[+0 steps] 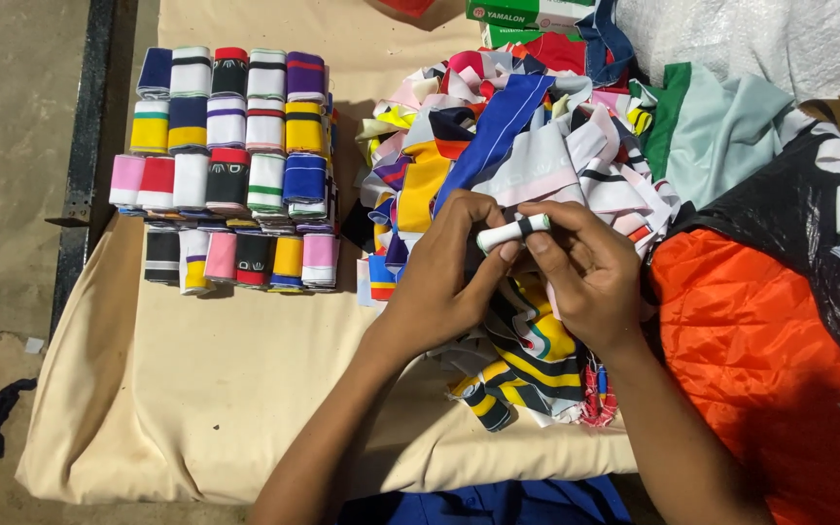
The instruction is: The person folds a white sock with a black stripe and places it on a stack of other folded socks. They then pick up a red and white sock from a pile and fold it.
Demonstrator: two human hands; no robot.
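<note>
Rolled strip of white fabric with a dark band (512,231) sits pinched between both hands above the middle of the worktop (196,389). Left hand (449,267) has its grip closed on the roll's near end, thumb and fingers wrapped round it; right hand (585,272) clamps the other end from above. Just under the hands lie yellow, black and white striped strips (527,360), probably one trailing from the roll, though the hands hide the join. Beyond them spreads a loose heap of coloured strips (517,136). Well to the left stands a stack of finished rolls (230,165) in neat rows. An orange bag (751,360) lies on the right.
</note>
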